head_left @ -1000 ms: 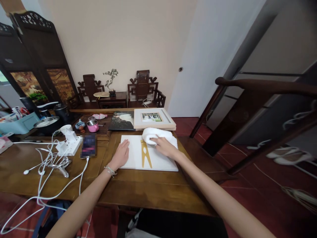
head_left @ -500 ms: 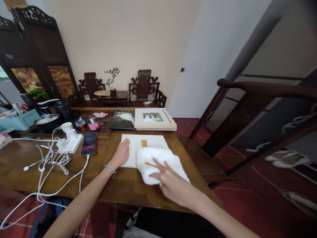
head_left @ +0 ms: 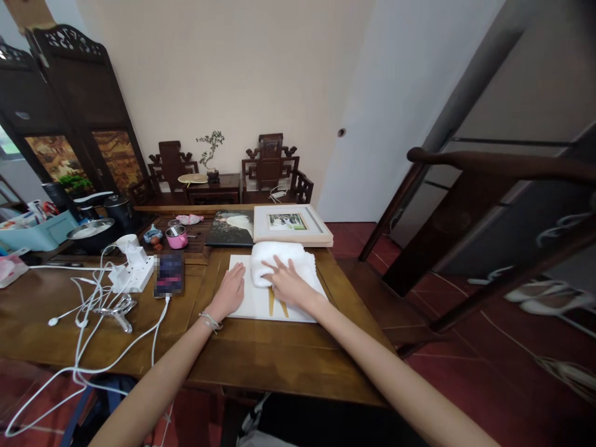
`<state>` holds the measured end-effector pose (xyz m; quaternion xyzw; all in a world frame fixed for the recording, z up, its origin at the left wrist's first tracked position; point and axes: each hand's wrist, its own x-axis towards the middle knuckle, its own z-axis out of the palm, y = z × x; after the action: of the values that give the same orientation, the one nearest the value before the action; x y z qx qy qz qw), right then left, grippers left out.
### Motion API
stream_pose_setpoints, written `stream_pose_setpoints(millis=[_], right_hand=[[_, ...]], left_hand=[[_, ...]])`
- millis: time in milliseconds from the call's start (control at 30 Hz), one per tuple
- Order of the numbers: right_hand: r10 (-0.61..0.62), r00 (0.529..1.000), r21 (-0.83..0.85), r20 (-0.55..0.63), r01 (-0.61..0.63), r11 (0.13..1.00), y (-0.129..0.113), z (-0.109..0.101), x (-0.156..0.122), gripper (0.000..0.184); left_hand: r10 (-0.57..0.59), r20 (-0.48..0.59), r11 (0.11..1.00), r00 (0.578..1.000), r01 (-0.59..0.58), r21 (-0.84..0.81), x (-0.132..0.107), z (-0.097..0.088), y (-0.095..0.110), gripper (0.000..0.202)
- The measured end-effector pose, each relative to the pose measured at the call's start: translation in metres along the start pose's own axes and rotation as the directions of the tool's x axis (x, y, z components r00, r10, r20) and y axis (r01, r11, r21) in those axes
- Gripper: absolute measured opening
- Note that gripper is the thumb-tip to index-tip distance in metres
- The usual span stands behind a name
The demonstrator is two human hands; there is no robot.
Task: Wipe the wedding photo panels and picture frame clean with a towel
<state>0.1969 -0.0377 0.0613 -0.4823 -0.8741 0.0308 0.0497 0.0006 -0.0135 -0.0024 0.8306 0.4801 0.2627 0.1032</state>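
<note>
A white rectangular board [head_left: 243, 302] with a golden figure lies flat on the wooden table. My left hand [head_left: 231, 290] rests on its left edge, fingers stretched out, holding nothing. On the board's far half, my right hand [head_left: 287, 284] grips a folded white fluffy towel [head_left: 265, 257] and presses it down, fingers partly spread over the cloth. The towel hides the upper part of the golden figure; two gold strips show below my right hand.
Behind the board lie a light-framed picture [head_left: 321, 233] and a dark picture panel [head_left: 222, 233]. To the left are a phone [head_left: 168, 274], a white power strip [head_left: 139, 273], tangled cables and a metal faucet [head_left: 120, 312]. A dark wooden chair [head_left: 419, 230] stands at right.
My right hand has moved the towel away from me, from the board's near right corner to its far half. The gold strips near the front are now uncovered. My left hand stays put.
</note>
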Motion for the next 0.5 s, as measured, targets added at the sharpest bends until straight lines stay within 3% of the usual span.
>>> stream_pose_setpoints(millis=[200, 300, 400, 500], right_hand=[[-0.140, 0.990, 0.021, 0.027, 0.139, 0.990, -0.044, -0.003, -0.077, 0.053], [-0.170, 0.982, 0.090, 0.079, 0.163, 0.982, -0.052, -0.013, -0.096, 0.055], [-0.143, 0.987, 0.114, 0.079, 0.133, 0.984, -0.046, -0.016, -0.082, 0.055], [-0.067, 0.997, 0.050, 0.040, 0.065, 0.997, -0.032, -0.011, -0.042, 0.053]], left_hand=[[-0.001, -0.016, 1.000, 1.000, 0.001, 0.002, -0.001, 0.002, 0.002, 0.043], [0.006, -0.010, 1.000, 1.000, -0.006, 0.003, -0.001, 0.001, 0.002, 0.043], [0.006, 0.002, 1.000, 1.000, -0.006, 0.009, -0.001, -0.001, 0.003, 0.043], [0.008, 0.014, 1.000, 1.000, -0.008, 0.016, -0.001, -0.002, 0.003, 0.043]])
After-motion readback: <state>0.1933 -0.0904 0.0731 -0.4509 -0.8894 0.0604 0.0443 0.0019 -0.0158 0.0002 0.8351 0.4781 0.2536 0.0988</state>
